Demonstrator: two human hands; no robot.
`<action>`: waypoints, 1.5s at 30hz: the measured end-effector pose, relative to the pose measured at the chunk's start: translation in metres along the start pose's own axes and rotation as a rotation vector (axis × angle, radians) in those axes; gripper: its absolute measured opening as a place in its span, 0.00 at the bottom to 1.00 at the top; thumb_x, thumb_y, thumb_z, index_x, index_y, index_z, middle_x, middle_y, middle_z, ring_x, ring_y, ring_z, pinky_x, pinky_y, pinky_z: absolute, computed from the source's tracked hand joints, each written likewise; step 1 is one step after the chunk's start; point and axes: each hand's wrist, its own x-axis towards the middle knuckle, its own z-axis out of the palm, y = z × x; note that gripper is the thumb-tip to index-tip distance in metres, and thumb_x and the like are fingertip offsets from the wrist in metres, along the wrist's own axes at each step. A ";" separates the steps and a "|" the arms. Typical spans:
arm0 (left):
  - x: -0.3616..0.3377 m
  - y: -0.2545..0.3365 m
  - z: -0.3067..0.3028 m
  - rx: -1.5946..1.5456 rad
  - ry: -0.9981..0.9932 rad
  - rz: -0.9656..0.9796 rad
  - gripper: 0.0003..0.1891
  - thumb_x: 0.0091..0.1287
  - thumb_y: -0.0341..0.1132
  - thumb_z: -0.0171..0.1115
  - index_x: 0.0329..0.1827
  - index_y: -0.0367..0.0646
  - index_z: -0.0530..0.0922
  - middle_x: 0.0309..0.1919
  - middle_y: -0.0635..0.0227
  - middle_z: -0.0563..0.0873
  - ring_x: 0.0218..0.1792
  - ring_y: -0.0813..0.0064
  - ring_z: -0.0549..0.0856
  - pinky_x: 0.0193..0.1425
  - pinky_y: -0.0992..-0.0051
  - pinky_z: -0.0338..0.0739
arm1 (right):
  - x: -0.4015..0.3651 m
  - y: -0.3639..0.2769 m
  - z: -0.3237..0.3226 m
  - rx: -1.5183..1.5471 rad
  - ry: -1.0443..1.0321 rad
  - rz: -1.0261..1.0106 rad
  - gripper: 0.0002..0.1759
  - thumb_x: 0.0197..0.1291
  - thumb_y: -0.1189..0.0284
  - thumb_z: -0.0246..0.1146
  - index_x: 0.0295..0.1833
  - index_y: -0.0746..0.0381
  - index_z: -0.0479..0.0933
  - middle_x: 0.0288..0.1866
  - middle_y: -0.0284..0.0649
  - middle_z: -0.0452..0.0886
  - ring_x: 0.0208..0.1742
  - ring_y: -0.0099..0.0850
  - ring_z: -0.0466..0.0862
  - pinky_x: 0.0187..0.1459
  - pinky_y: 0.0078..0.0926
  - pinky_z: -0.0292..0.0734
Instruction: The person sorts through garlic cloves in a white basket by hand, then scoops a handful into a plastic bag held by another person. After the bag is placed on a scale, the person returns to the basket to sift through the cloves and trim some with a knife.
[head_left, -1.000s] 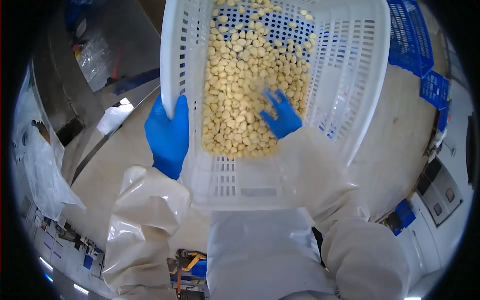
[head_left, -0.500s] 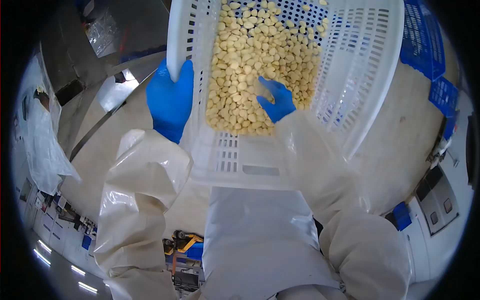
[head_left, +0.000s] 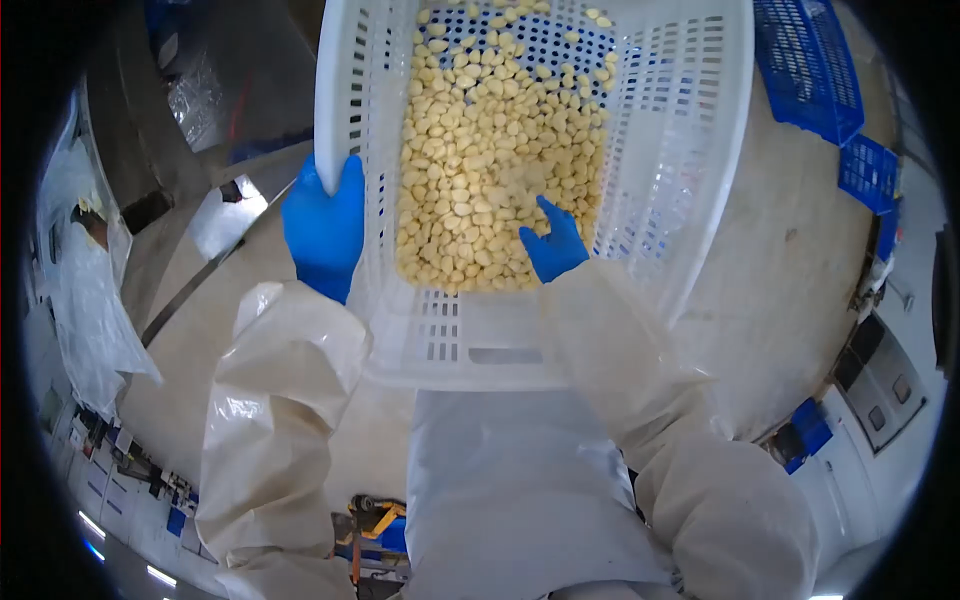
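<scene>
A white slotted plastic basket (head_left: 690,200) holds a heap of pale yellow, clove-like pieces (head_left: 470,180). At the basket's left side my left hand (head_left: 322,228), in a blue glove, is closed round the rim. The thumb and fingers sit on either side of the wall. Inside, my right hand (head_left: 556,244), also blue-gloved, is at the right near part of the heap. Its thumb and fingers are apart, and I see nothing held between them. Pieces just beyond its fingertips look blurred.
Blue plastic crates (head_left: 812,65) stand on the floor at the upper right. Dark metal equipment with clear plastic (head_left: 195,105) is at the upper left. A plastic sheet (head_left: 90,290) hangs at far left. A yellow pallet-jack-like machine (head_left: 378,518) shows below.
The basket appears lower and further left in view. My right hand has moved nearer the basket's close edge, still with fingers apart. My left hand keeps its hold on the rim.
</scene>
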 end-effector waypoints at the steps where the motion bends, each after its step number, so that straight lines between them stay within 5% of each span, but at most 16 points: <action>1: 0.003 -0.003 0.002 0.040 0.003 0.016 0.18 0.63 0.40 0.60 0.50 0.34 0.77 0.37 0.51 0.85 0.39 0.60 0.85 0.44 0.65 0.77 | 0.015 0.003 -0.003 -0.067 0.115 -0.116 0.35 0.55 0.62 0.66 0.68 0.57 0.65 0.62 0.54 0.68 0.57 0.42 0.74 0.57 0.36 0.71; 5: -0.001 0.010 0.002 -0.086 0.031 0.000 0.19 0.63 0.40 0.60 0.51 0.33 0.77 0.39 0.50 0.85 0.41 0.58 0.85 0.45 0.65 0.77 | 0.109 0.004 -0.007 -0.287 0.540 -0.427 0.32 0.52 0.64 0.67 0.64 0.60 0.69 0.57 0.53 0.72 0.53 0.43 0.77 0.55 0.36 0.72; 6: 0.000 0.009 0.003 -0.104 0.023 -0.001 0.19 0.63 0.39 0.60 0.51 0.33 0.77 0.39 0.51 0.85 0.41 0.59 0.85 0.45 0.65 0.77 | 0.135 -0.007 -0.014 -0.124 0.405 -0.293 0.33 0.51 0.62 0.65 0.63 0.61 0.69 0.62 0.57 0.68 0.64 0.51 0.68 0.63 0.44 0.64; 10: -0.001 0.007 0.003 -0.159 0.005 -0.020 0.19 0.64 0.37 0.60 0.52 0.33 0.76 0.39 0.53 0.85 0.40 0.64 0.85 0.44 0.68 0.77 | 0.218 -0.033 -0.041 -0.428 0.543 -0.341 0.36 0.51 0.62 0.64 0.67 0.55 0.65 0.69 0.51 0.61 0.67 0.48 0.64 0.65 0.42 0.64; 12: 0.001 0.009 0.002 -0.151 0.000 -0.031 0.18 0.64 0.37 0.60 0.52 0.32 0.76 0.38 0.54 0.85 0.39 0.66 0.85 0.44 0.68 0.77 | 0.243 -0.045 -0.060 -0.476 0.522 -0.166 0.36 0.50 0.60 0.65 0.67 0.54 0.67 0.71 0.48 0.62 0.68 0.45 0.66 0.67 0.40 0.63; 16: -0.002 0.016 0.000 -0.091 0.005 -0.037 0.18 0.64 0.36 0.60 0.52 0.32 0.77 0.37 0.54 0.85 0.37 0.68 0.85 0.43 0.69 0.77 | 0.315 0.018 -0.074 -0.660 0.461 -0.252 0.35 0.50 0.60 0.66 0.66 0.55 0.69 0.64 0.48 0.70 0.62 0.43 0.73 0.62 0.39 0.69; 18: -0.002 0.018 -0.001 -0.078 0.008 -0.039 0.18 0.64 0.36 0.60 0.52 0.33 0.77 0.37 0.54 0.85 0.37 0.68 0.85 0.43 0.69 0.77 | 0.325 0.020 -0.072 -0.463 0.278 -0.186 0.34 0.50 0.59 0.66 0.64 0.55 0.70 0.59 0.48 0.74 0.58 0.43 0.76 0.59 0.39 0.71; 20: -0.002 0.018 -0.002 -0.068 0.003 -0.057 0.17 0.64 0.36 0.59 0.52 0.33 0.77 0.36 0.54 0.85 0.37 0.68 0.85 0.43 0.69 0.77 | 0.277 -0.025 -0.061 0.106 -0.011 -0.057 0.33 0.50 0.58 0.67 0.64 0.54 0.71 0.54 0.48 0.76 0.55 0.43 0.77 0.58 0.39 0.72; 21: -0.002 0.021 -0.003 -0.056 -0.003 -0.082 0.17 0.64 0.36 0.59 0.52 0.33 0.77 0.36 0.54 0.85 0.37 0.68 0.85 0.43 0.69 0.77 | 0.257 -0.040 -0.059 -0.271 0.192 -0.175 0.33 0.49 0.58 0.68 0.63 0.51 0.72 0.52 0.48 0.76 0.55 0.42 0.76 0.59 0.40 0.70; 24: -0.001 0.028 -0.005 -0.034 -0.008 -0.112 0.17 0.64 0.35 0.59 0.52 0.33 0.76 0.37 0.54 0.85 0.37 0.68 0.85 0.43 0.70 0.77 | 0.252 -0.049 -0.053 -0.442 0.519 -0.397 0.33 0.49 0.58 0.68 0.64 0.49 0.72 0.57 0.50 0.74 0.60 0.44 0.73 0.61 0.41 0.68; 28: -0.003 0.028 0.000 -0.154 0.023 -0.119 0.15 0.65 0.33 0.59 0.51 0.33 0.77 0.38 0.56 0.85 0.38 0.71 0.84 0.43 0.71 0.77 | 0.286 -0.064 -0.059 -0.274 0.655 -0.329 0.39 0.47 0.57 0.69 0.67 0.50 0.68 0.67 0.53 0.64 0.67 0.48 0.66 0.65 0.42 0.64; 32: -0.003 0.019 0.002 -0.248 0.023 -0.156 0.14 0.65 0.30 0.59 0.50 0.32 0.77 0.38 0.60 0.85 0.38 0.76 0.82 0.42 0.73 0.76 | 0.310 -0.103 -0.082 -0.451 0.675 -0.182 0.43 0.49 0.54 0.67 0.71 0.54 0.61 0.72 0.54 0.57 0.67 0.48 0.66 0.66 0.42 0.64; 33: -0.002 0.020 0.001 -0.238 0.013 -0.175 0.13 0.65 0.30 0.59 0.50 0.32 0.77 0.38 0.60 0.84 0.38 0.77 0.81 0.42 0.74 0.76 | 0.312 -0.114 -0.093 -0.434 0.545 -0.062 0.45 0.51 0.53 0.67 0.72 0.53 0.58 0.74 0.51 0.54 0.70 0.45 0.63 0.67 0.41 0.63; 40: -0.002 0.026 0.001 -0.253 0.012 -0.240 0.10 0.64 0.31 0.61 0.45 0.34 0.77 0.33 0.63 0.82 0.34 0.78 0.79 0.40 0.74 0.75 | 0.357 -0.138 -0.049 -0.204 0.210 -0.369 0.41 0.52 0.57 0.68 0.71 0.53 0.62 0.64 0.53 0.69 0.62 0.45 0.74 0.59 0.37 0.72; 41: -0.002 0.025 0.001 -0.250 0.020 -0.242 0.10 0.64 0.31 0.61 0.44 0.35 0.77 0.33 0.63 0.82 0.34 0.78 0.79 0.40 0.74 0.75 | 0.354 -0.139 -0.038 -0.248 0.367 -0.531 0.37 0.52 0.56 0.67 0.68 0.52 0.66 0.63 0.53 0.70 0.62 0.44 0.73 0.61 0.36 0.70; 45: -0.002 0.023 -0.002 -0.169 -0.001 -0.224 0.08 0.63 0.31 0.62 0.41 0.36 0.77 0.31 0.61 0.82 0.32 0.75 0.80 0.39 0.73 0.75 | 0.351 -0.169 -0.008 -0.414 0.580 -0.343 0.31 0.54 0.56 0.65 0.63 0.54 0.72 0.62 0.50 0.71 0.62 0.42 0.73 0.63 0.35 0.68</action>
